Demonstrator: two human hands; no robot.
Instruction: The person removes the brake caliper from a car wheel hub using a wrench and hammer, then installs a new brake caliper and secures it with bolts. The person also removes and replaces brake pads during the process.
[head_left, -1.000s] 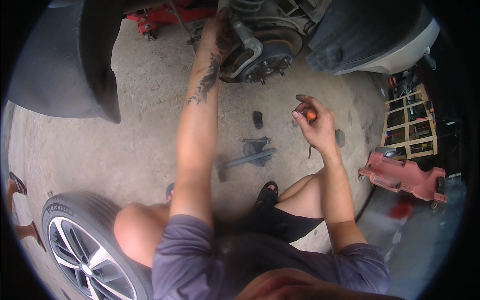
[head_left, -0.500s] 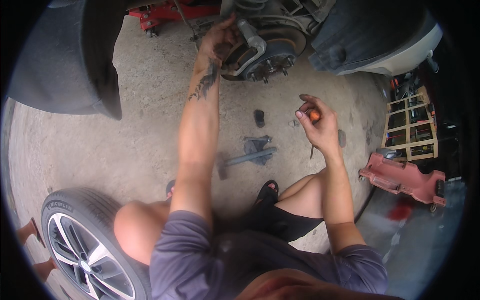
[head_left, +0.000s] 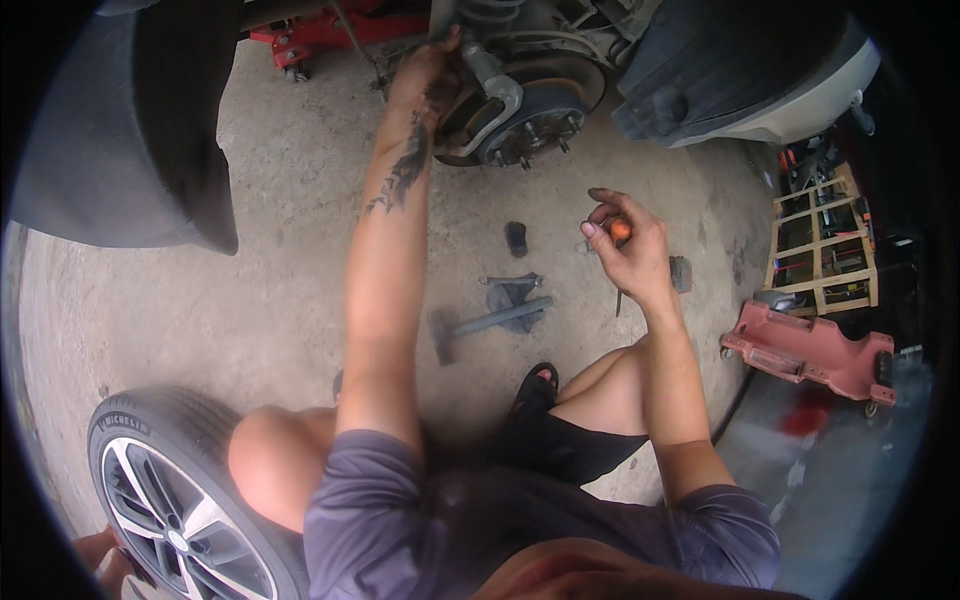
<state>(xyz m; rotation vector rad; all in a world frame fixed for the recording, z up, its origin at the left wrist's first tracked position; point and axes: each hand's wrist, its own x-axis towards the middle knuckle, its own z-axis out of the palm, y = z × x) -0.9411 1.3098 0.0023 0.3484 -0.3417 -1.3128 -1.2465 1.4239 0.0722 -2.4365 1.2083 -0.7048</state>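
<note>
My left hand reaches up to the grey brake caliper, its fingers curled against the inner side; some fingertips are hidden. The caliper sits over the brake disc, and the hub with bare wheel studs shows in front. My right hand is raised above the floor, away from the brake. It is closed around a screwdriver with an orange handle, whose thin shaft points down below the palm.
A hammer, a wrench and a dark cloth lie on the concrete. Nearby is a small black piece. A wheel lies lower left, beside another person's feet. A red creeper, wooden rack and red jack stand around.
The view has shifted slightly. My left hand still bears on the caliper, its fingers a little differently placed. The screwdriver stays in my right hand. The feet beside the wheel have moved.
</note>
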